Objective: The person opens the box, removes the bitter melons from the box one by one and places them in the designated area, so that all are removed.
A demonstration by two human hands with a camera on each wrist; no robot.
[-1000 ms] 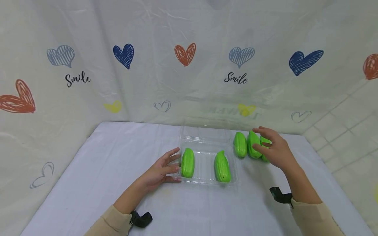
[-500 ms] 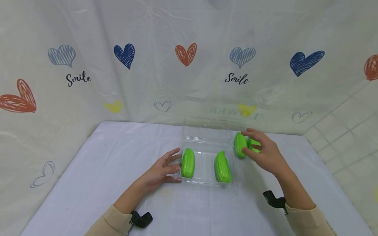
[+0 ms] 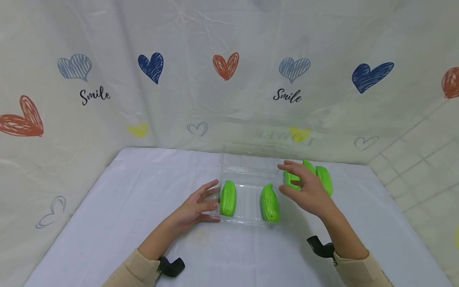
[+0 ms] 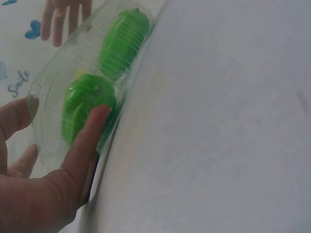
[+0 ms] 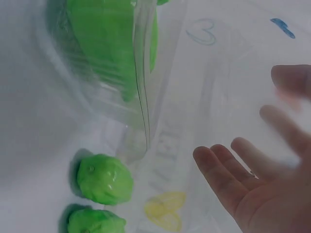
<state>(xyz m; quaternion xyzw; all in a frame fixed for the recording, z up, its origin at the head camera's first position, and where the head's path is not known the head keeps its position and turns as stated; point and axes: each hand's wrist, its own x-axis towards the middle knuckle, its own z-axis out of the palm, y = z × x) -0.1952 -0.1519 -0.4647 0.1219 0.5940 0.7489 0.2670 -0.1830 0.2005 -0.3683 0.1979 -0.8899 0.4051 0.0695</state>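
Note:
A clear plastic clamshell box (image 3: 247,219) lies on the table with its lid (image 3: 251,159) folded back. Inside are two bright green, ribbed, gourd-like vegetables, a left one (image 3: 228,198) and a right one (image 3: 270,202). My left hand (image 3: 197,206) rests spread against the box's left wall, thumb near the front rim. Outside the box at the right lie three more green vegetables (image 3: 324,179), partly hidden in the head view by my right hand (image 3: 305,189). That hand hovers beside the box's right wall, fingers apart and holding nothing; the right wrist view shows its bare fingers (image 5: 228,179).
A white cloth covers the table (image 3: 118,223). Behind it hangs a pale curtain (image 3: 186,95) printed with hearts and "Smile". A black wrist camera (image 3: 172,266) sits on the left wrist, another (image 3: 320,247) on the right.
My right hand has moved left, from over the loose green vegetables toward the box's right wall, uncovering the rightmost one. My left hand, the box and the vegetables have stayed put.

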